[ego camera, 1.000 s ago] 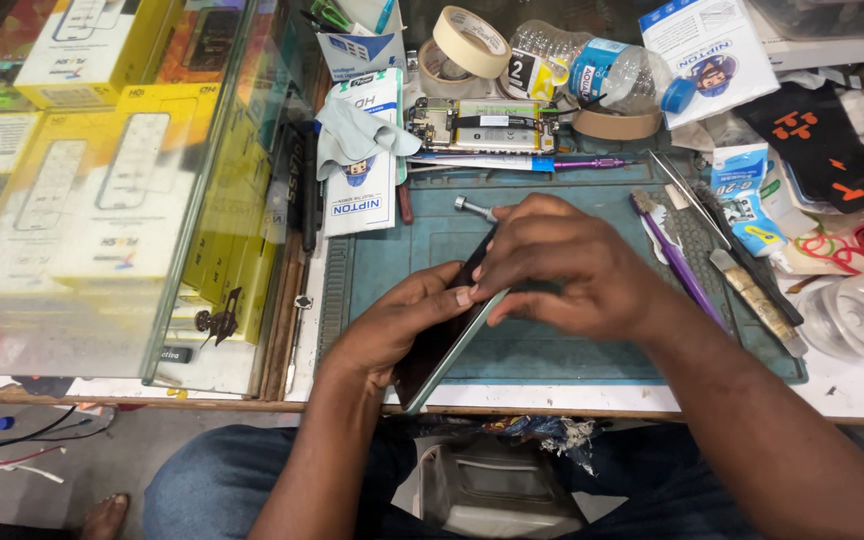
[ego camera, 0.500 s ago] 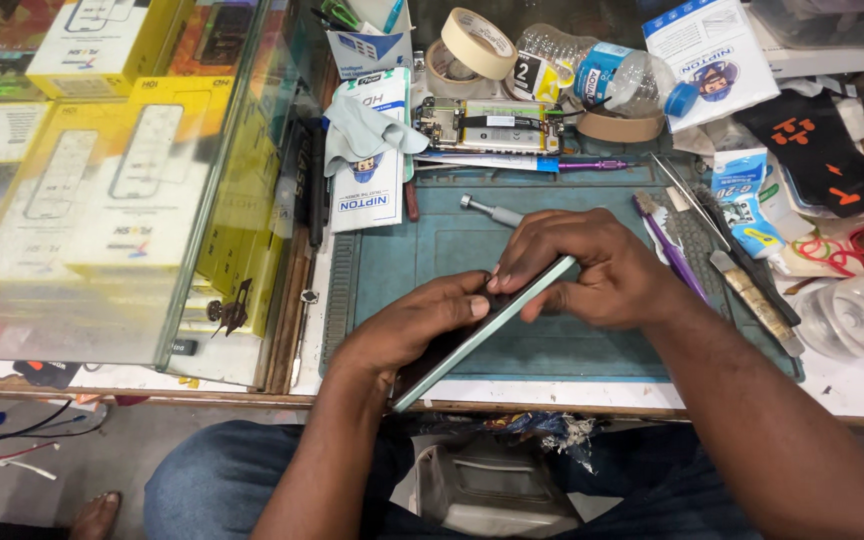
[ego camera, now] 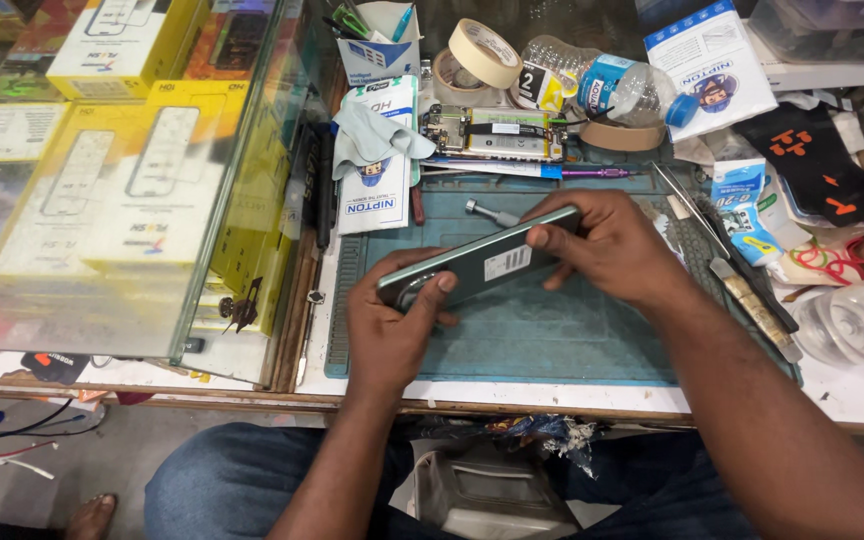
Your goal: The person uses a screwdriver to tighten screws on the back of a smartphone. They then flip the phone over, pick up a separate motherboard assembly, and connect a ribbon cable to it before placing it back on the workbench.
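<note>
Phone (ego camera: pixel 477 265) | above mat (ego camera: pixel 552 330) | ends gripped by left hand (ego camera: pixel 387 325), right hand (ego camera: pixel 607 245) fingers

A scuffed white workbench (ego camera: pixel 592 395) spreads beneath the hands, with a worn teal cutting mat (ego camera: pixel 552 330) directly under them. Left of the hands stands a glass display case (ego camera: pixel 122 240). Below the bench edge, nearer than the hands, lies a grey concrete floor (ego camera: pixel 52 480). Light is even.
</note>
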